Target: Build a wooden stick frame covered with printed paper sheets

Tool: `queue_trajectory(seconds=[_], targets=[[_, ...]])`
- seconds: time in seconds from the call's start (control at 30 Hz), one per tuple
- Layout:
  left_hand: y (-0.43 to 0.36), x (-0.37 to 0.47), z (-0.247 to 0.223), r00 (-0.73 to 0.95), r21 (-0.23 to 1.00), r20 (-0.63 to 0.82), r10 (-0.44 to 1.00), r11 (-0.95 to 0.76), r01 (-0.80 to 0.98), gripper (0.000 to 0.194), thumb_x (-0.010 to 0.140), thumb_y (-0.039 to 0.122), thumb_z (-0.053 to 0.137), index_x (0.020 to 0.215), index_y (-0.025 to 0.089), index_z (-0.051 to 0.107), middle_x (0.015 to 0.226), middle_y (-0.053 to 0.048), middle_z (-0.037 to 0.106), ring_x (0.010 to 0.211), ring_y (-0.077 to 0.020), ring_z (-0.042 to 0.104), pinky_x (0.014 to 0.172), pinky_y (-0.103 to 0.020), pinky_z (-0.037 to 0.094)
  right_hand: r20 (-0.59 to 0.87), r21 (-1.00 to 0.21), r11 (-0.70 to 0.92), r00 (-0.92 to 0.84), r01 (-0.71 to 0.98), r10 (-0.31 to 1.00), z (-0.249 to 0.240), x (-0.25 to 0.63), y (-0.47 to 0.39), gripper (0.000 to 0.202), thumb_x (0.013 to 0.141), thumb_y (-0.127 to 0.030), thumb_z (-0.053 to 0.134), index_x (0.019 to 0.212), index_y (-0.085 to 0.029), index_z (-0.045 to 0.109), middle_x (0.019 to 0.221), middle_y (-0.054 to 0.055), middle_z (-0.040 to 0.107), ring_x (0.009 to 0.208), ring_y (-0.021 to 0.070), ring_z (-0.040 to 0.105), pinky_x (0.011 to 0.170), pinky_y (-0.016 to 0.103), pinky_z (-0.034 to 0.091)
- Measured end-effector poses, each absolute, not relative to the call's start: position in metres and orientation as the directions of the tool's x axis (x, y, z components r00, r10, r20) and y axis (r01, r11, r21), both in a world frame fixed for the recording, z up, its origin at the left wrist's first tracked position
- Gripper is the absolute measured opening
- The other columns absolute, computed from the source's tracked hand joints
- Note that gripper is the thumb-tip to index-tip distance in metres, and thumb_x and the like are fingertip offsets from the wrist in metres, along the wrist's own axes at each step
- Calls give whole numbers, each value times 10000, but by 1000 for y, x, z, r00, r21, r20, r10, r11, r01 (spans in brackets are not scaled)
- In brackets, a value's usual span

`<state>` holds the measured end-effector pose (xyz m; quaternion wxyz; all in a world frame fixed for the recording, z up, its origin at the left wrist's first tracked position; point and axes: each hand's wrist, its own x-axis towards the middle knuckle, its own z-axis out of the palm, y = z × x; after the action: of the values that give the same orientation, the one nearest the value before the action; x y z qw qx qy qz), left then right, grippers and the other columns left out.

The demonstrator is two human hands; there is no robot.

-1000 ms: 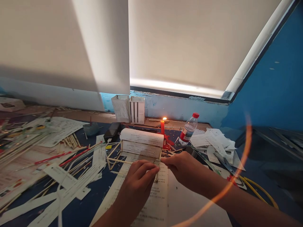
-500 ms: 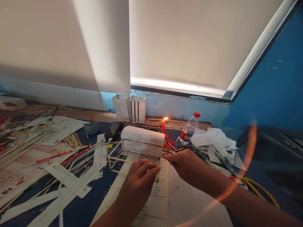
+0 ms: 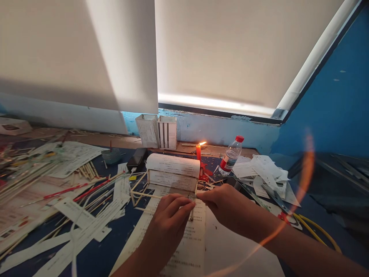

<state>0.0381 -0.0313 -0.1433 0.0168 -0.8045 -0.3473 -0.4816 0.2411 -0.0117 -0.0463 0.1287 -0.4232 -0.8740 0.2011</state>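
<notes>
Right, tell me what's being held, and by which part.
Probably the paper-and-stick frame, by its right side: the left hand and right hand have fingertips there, but their exact grip is hidden.

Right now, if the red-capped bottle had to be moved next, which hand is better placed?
The right hand, probably: the bottle stands beyond it, while the left hand is farther left, over printed paper, and would need to reach past the right.

Left hand (image 3: 170, 219), right hand (image 3: 227, 206) at right end of paper-covered frame (image 3: 173, 180); lit candle (image 3: 198, 153), bottle (image 3: 230, 158) near far edge of tabletop (image 3: 119, 235).
</notes>
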Motion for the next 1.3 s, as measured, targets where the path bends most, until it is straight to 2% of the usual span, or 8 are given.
queue_trajectory(seconds=[0.4, 0.53, 0.67, 0.77, 0.83, 1.0, 1.17, 1.3], targets=[[-33, 37, -143, 297, 290, 799, 523, -768, 571, 256, 906, 17, 605, 1096, 181, 656, 987, -63, 713, 958, -209, 593, 846, -359, 501, 96, -342, 634, -646, 693, 757, -44, 242, -3, 293, 950, -89, 494, 969, -203, 763, 767, 48, 733, 666, 147, 653, 652, 247, 449], [-33, 39, -142, 289, 297, 796, 532, -760, 578, 236, 903, 20, 606, 1065, 181, 667, 975, -59, 721, 949, -208, 597, 847, -357, 486, 124, -437, 624, -643, 648, 755, -44, 244, -4, 337, 964, -92, 457, 1019, -218, 764, 822, 41, 752, 703, 146, 668, 676, 248, 464], [-32, 42, -133, 239, 301, 777, 582, -678, 671, 178, 895, 134, 655, 1059, 199, 675, 987, -58, 726, 950, -239, 611, 860, -415, 454, 205, -591, 489, -467, 642, 860, -61, 241, 5, 362, 964, -195, 514, 1290, -237, 666, 964, 56, 762, 808, 175, 687, 737, 282, 503], [-30, 45, -121, 212, 308, 714, 667, -571, 761, 150, 879, 268, 675, 1019, 222, 699, 987, -62, 738, 937, -282, 628, 853, -484, 420, 144, -720, 348, -362, 600, 921, -81, 236, 14, 399, 953, -258, 550, 1343, -210, 621, 847, 40, 751, 719, 170, 671, 685, 285, 509], [-27, 49, -115, 213, 322, 660, 721, -528, 786, 99, 875, 297, 661, 930, 233, 713, 905, -47, 745, 873, -280, 638, 842, -509, 408, 145, -784, 323, -350, 530, 925, -92, 231, 17, 386, 938, -262, 573, 1312, -191, 637, 839, 40, 749, 695, 160, 661, 675, 278, 508], [-25, 58, -108, 163, 392, 594, 788, -461, 796, 118, 835, 220, 642, 726, 232, 686, 722, -10, 723, 757, -260, 650, 830, -536, 403, 217, -853, 347, -340, 390, 915, -110, 222, 17, 206, 910, -262, 603, 1020, -176, 753, 815, 40, 738, 678, 151, 636, 628, 252, 479], [-26, 61, -108, 64, 419, 559, 827, -348, 839, 69, 796, 266, 680, 743, 236, 714, 737, -29, 745, 775, -294, 677, 855, -583, 392, 141, -957, 223, -372, 187, 917, -125, 223, 18, 231, 927, -304, 589, 1031, -154, 730, 638, -4, 630, 502, 117, 554, 493, 231, 433], [-27, 60, -112, 38, 411, 537, 842, -301, 860, 116, 834, 316, 657, 830, 236, 741, 806, -50, 773, 806, -297, 696, 920, -592, 388, 136, -980, 184, -411, 78, 901, -126, 227, 17, 255, 920, -339, 606, 1050, -149, 716, 770, 24, 679, 510, 110, 584, 496, 236, 470]])
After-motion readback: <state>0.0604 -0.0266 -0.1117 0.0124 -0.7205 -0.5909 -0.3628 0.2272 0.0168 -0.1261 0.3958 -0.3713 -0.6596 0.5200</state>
